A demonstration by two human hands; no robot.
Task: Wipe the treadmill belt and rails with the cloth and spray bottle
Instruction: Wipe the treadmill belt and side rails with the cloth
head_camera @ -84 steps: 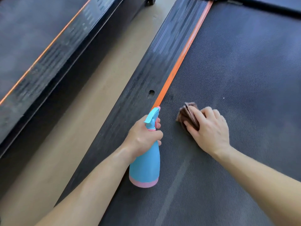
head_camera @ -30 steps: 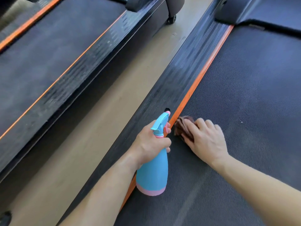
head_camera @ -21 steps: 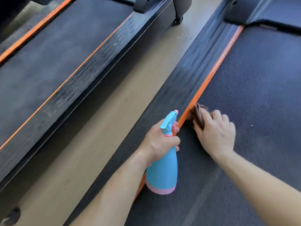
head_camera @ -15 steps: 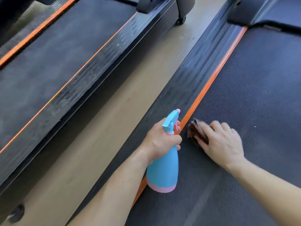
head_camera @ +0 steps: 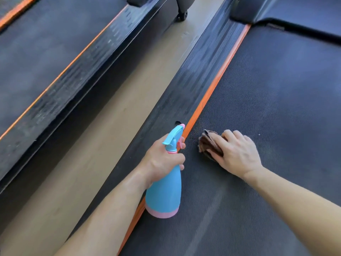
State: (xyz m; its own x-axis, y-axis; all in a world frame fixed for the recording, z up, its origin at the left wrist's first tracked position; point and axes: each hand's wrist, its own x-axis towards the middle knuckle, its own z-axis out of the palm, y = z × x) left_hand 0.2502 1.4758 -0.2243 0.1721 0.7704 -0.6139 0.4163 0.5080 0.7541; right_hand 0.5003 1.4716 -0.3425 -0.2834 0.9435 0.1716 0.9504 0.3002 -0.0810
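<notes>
Hidden: most of the brown cloth [head_camera: 207, 145] lies under your right hand [head_camera: 238, 154]; only its folded edge shows past the fingertips. Your left hand [head_camera: 162, 159] covers the neck of the spray bottle [head_camera: 164, 193], so any pull on the trigger is unreadable. Whether the bottle's base rests on anything cannot be told. The treadmill belt [head_camera: 276, 98] is cut off right and below.

Left hand: fingers curled round the bottle neck, bottle upright, over the orange strip [head_camera: 217, 84] beside the side rail [head_camera: 184, 89].

Right hand: fingers straight, palm down, pressing the cloth onto the belt near the strip.
</notes>
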